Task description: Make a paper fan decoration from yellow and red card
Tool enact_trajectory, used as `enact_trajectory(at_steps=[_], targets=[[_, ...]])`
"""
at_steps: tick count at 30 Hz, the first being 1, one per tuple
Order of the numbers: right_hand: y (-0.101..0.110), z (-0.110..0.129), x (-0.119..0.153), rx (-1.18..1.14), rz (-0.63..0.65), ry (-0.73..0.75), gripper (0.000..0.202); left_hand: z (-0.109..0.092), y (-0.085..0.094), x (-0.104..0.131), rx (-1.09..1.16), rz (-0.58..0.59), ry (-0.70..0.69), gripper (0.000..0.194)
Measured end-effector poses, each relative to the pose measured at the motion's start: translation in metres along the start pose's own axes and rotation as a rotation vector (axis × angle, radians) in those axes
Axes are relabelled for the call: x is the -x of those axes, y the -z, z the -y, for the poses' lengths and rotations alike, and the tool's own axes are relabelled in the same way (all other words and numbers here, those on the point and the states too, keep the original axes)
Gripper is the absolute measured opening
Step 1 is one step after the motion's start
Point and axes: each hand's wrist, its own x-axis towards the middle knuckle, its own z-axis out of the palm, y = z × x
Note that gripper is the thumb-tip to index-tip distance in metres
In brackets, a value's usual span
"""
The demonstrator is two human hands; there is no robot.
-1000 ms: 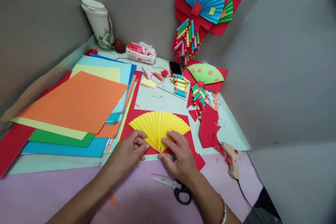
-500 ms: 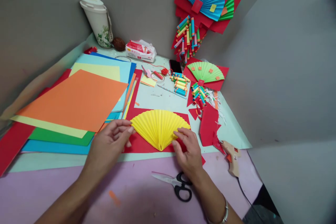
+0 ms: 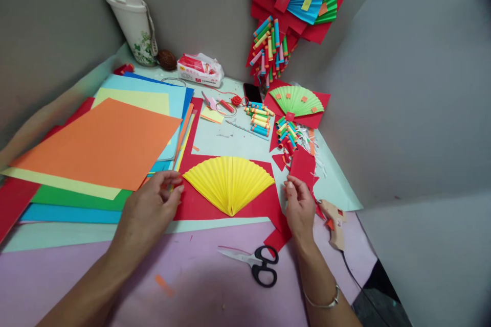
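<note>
A pleated yellow paper fan (image 3: 230, 184) lies spread on a red paper sheet (image 3: 192, 206), its point toward me. My left hand (image 3: 148, 214) is just left of the fan's left tip, fingers loosely curled and thumb apart, holding nothing. To the right of the fan, clear of it, my right hand (image 3: 301, 212) hovers with loosely bent fingers beside a cut red paper piece (image 3: 304, 164). Whether its fingertips touch that piece is hard to tell. Black-handled scissors (image 3: 255, 263) lie on the pink surface between my forearms.
Coloured paper sheets (image 3: 99, 143) are stacked at left. A glue gun (image 3: 334, 225) with a cord lies at right. Behind are small paper rolls (image 3: 260, 118), a light green fan ornament (image 3: 295, 101), a phone (image 3: 252, 93), a tissue pack (image 3: 200, 70) and a tall cup (image 3: 132, 25).
My right hand has left the fan's right edge and moved right. My left hand has drawn slightly away from the left tip. The fan stays spread on the red paper.
</note>
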Motion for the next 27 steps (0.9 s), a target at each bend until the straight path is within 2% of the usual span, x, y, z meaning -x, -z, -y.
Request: enact_trajectory(at_steps=[4,18,27], targets=[[-0.001,0.002,0.001,0.014,0.051,-0.056,0.039,-0.002,-0.004,0.001,-0.102,-0.004,-0.052,0.026],[-0.004,0.001,0.002,0.188,0.119,0.15,0.033,0.005,-0.011,0.0,-0.112,0.015,-0.131,0.024],[-0.004,0.0,0.001,0.192,0.128,0.172,0.032,0.003,-0.009,0.001,-0.12,0.016,-0.131,0.025]])
